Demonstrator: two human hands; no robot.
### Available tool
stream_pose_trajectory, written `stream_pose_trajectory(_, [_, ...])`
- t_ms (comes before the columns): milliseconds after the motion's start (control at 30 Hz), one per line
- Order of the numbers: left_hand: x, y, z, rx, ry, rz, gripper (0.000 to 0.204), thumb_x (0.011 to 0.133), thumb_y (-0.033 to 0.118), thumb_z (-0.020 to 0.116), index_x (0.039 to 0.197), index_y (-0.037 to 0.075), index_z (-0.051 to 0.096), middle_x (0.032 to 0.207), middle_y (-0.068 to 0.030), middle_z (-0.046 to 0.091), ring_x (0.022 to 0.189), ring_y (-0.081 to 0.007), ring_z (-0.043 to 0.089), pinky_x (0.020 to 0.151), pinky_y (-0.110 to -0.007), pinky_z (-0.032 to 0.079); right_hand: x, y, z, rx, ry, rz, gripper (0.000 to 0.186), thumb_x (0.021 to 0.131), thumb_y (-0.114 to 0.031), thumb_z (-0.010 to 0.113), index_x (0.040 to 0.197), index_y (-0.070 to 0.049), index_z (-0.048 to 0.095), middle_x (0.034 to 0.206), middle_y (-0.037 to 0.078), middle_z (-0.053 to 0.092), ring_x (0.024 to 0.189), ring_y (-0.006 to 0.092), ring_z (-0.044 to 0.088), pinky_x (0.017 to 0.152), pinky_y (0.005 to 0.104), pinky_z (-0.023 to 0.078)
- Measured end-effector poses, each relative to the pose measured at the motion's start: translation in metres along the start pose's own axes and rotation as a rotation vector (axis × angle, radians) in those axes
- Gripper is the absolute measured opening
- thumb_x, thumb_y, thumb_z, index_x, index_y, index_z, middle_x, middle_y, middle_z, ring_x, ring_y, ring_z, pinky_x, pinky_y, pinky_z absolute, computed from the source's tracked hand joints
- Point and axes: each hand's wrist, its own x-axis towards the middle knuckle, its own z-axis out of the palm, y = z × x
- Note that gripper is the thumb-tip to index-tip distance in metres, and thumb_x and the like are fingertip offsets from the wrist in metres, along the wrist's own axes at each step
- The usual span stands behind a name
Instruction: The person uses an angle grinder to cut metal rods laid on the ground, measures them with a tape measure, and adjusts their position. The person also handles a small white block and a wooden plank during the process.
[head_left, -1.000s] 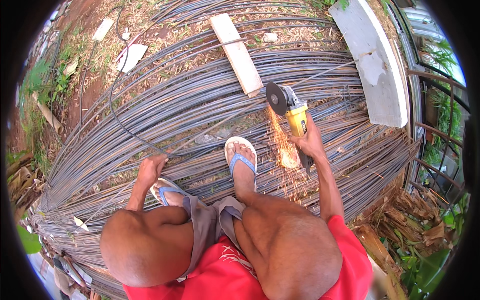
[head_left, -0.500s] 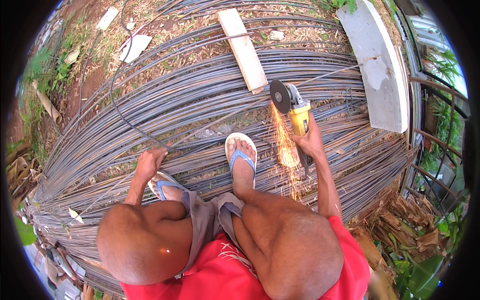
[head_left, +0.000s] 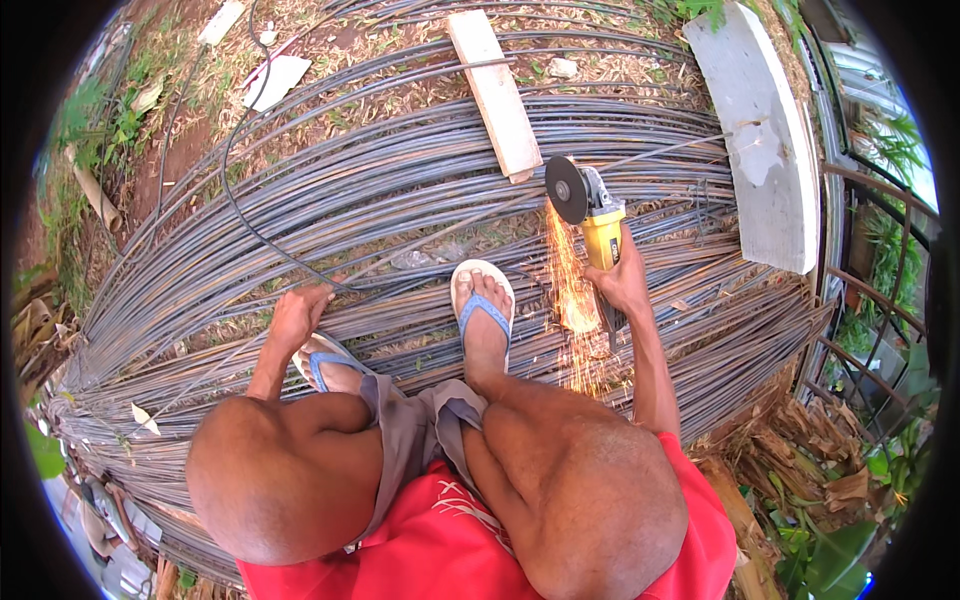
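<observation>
My right hand (head_left: 624, 284) is wrapped round the yellow-and-black body of an angle grinder (head_left: 603, 238). The grinder's dark disc (head_left: 568, 190) meets a thin steel rod, and orange sparks (head_left: 572, 290) stream down from it toward me. To the left, my left hand (head_left: 298, 315) is closed with its fingertips on a thin steel rod (head_left: 440, 236), which slants up and right toward the disc. Its exact grip is partly hidden. A large bundle of long steel rods (head_left: 370, 175) lies beneath both hands. My sandalled feet (head_left: 484, 310) rest on the rods between them.
A pale wooden plank (head_left: 495, 100) lies across the rods ahead, and a grey slab (head_left: 755, 140) stands at the far right. A black cable (head_left: 232, 195) curves over the rods at left. Metal railings (head_left: 880, 290) edge the right side, with dry leaves (head_left: 790, 450) below.
The view has shifted slightly. Both hands keep nearly the same places and grips, and the sparks spread wider near their lower end.
</observation>
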Motion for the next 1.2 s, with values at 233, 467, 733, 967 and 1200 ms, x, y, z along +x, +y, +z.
stream_pose_trajectory(233, [-0.003,-0.006,0.002,0.026,-0.022,-0.017,0.034,0.098,0.011,0.070,0.131,0.018,0.075,0.098,-0.0206,0.074,0.090,-0.0444,0.071,0.075,-0.050,0.056,0.000,-0.016,-0.001,0.002,0.005,0.006,0.088,0.069,-0.012,0.080,0.149,0.000,0.049,0.120,0.020,0.072,0.107,0.0315,0.071,0.097,0.0445,0.056])
stream_pose_trajectory(467, [-0.003,-0.016,0.008,0.035,-0.003,-0.021,0.031,0.097,0.014,0.072,0.128,0.017,0.076,0.102,-0.0203,0.075,0.091,-0.0444,0.071,0.076,-0.050,0.056,-0.001,0.006,0.001,-0.015,0.008,-0.055,0.085,0.069,-0.012,0.080,0.147,0.000,0.049,0.117,0.021,0.072,0.104,0.0321,0.072,0.095,0.0447,0.057])
stream_pose_trajectory(733, [-0.004,-0.003,0.003,0.035,0.000,-0.047,0.026,0.097,0.013,0.072,0.122,0.015,0.078,0.102,-0.0199,0.075,0.092,-0.0444,0.071,0.076,-0.050,0.056,0.004,-0.005,0.002,0.007,-0.009,-0.003,0.082,0.070,-0.008,0.078,0.146,-0.002,0.048,0.114,0.018,0.072,0.101,0.0303,0.071,0.092,0.0432,0.059])
stream_pose_trajectory(967, [-0.002,-0.014,0.009,0.040,0.008,-0.023,0.028,0.097,0.012,0.071,0.124,0.015,0.077,0.102,-0.0199,0.075,0.091,-0.0451,0.071,0.076,-0.050,0.057,-0.005,0.008,0.002,0.051,0.016,-0.061,0.077,0.070,-0.008,0.078,0.142,-0.001,0.051,0.114,0.015,0.072,0.098,0.0272,0.071,0.090,0.0411,0.058])
stream_pose_trajectory(1200, [-0.003,-0.011,0.006,0.040,-0.012,-0.019,0.036,0.099,0.014,0.069,0.133,0.024,0.074,0.102,-0.0190,0.075,0.091,-0.0451,0.070,0.076,-0.051,0.056,0.003,0.003,0.003,0.025,0.017,-0.081,0.075,0.072,-0.011,0.080,0.141,-0.003,0.051,0.112,0.019,0.074,0.100,0.0321,0.073,0.092,0.0446,0.057])
